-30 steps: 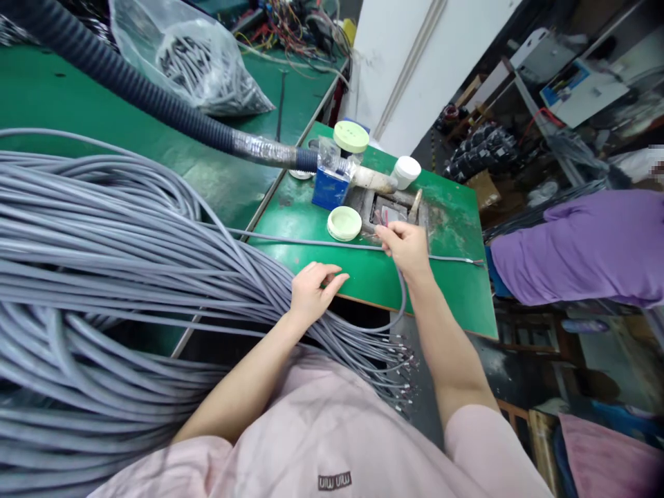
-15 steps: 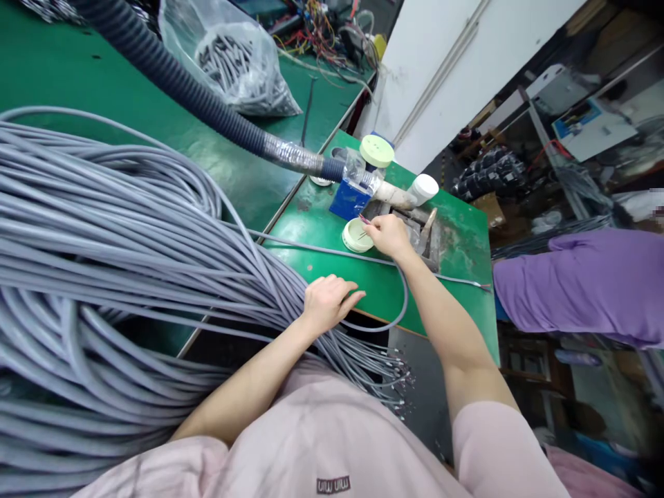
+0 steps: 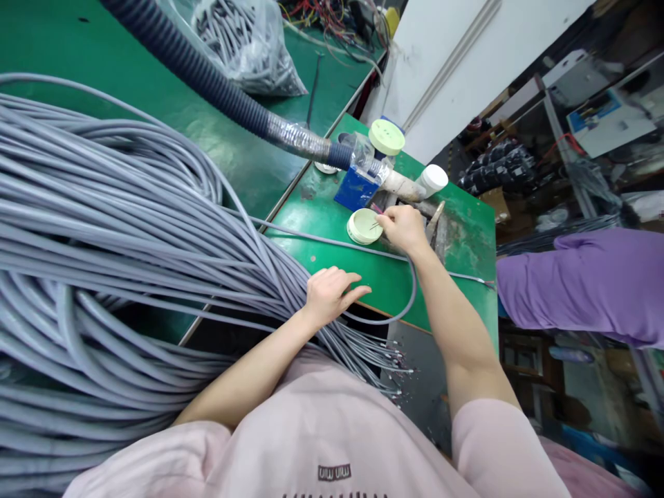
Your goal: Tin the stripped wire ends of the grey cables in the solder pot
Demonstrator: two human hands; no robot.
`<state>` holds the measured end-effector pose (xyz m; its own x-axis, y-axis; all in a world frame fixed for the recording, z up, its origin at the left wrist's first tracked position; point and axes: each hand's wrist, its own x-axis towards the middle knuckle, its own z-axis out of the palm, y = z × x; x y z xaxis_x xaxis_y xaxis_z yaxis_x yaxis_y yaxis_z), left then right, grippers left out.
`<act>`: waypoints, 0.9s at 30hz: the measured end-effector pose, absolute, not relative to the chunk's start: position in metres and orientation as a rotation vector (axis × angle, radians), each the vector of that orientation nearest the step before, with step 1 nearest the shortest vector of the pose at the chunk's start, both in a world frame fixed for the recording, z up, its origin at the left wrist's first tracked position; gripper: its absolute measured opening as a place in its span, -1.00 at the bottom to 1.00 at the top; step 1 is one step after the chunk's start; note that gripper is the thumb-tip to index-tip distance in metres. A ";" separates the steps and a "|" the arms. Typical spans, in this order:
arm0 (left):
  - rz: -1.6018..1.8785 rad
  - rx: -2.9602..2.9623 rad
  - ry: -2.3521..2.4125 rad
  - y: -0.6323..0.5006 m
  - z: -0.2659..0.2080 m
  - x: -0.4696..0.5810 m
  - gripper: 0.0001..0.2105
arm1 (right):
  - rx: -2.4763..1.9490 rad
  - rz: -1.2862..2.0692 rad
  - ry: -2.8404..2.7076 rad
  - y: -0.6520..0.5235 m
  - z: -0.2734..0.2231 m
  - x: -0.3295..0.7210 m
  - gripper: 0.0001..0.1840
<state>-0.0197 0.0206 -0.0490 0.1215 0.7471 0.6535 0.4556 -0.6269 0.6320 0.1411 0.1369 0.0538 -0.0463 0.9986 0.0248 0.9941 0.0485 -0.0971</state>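
Note:
My right hand is closed in a pinch on the end of a grey cable, which loops down from it towards my left hand. Thin wires stick out of the pinch over a shallow pale-green dish. Whether their tips touch the inside of the dish is hard to see. My left hand rests beside the thick bundle of grey cables, thumb and fingers apart and nothing between them. Below it, the bundle's stripped ends fan out past the table edge.
A dark corrugated hose runs over the green table to a pale nozzle beside a blue box. A white cup and a round green lid stand behind. A person in a purple top is at right.
The view has shifted slightly. My left thumb and fingers have spread further apart. My right hand stays by the dish with the cable end, its wires now further inside the rim.

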 end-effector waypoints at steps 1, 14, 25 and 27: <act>1.515 2.122 1.185 0.021 -0.049 -0.019 -0.75 | -2.082 0.082 -2.186 0.135 0.057 0.147 -0.67; 1.602 2.067 1.242 0.022 -0.046 -0.016 -0.82 | -2.217 0.111 -1.744 0.135 0.042 0.246 -0.68; 1.596 2.117 1.231 0.023 -0.049 -0.015 -0.79 | -2.364 0.061 -1.722 0.158 0.024 0.259 -0.67; 1.595 2.146 1.233 0.024 -0.049 -0.014 -0.79 | -2.386 0.039 -1.732 0.160 0.024 0.258 -0.67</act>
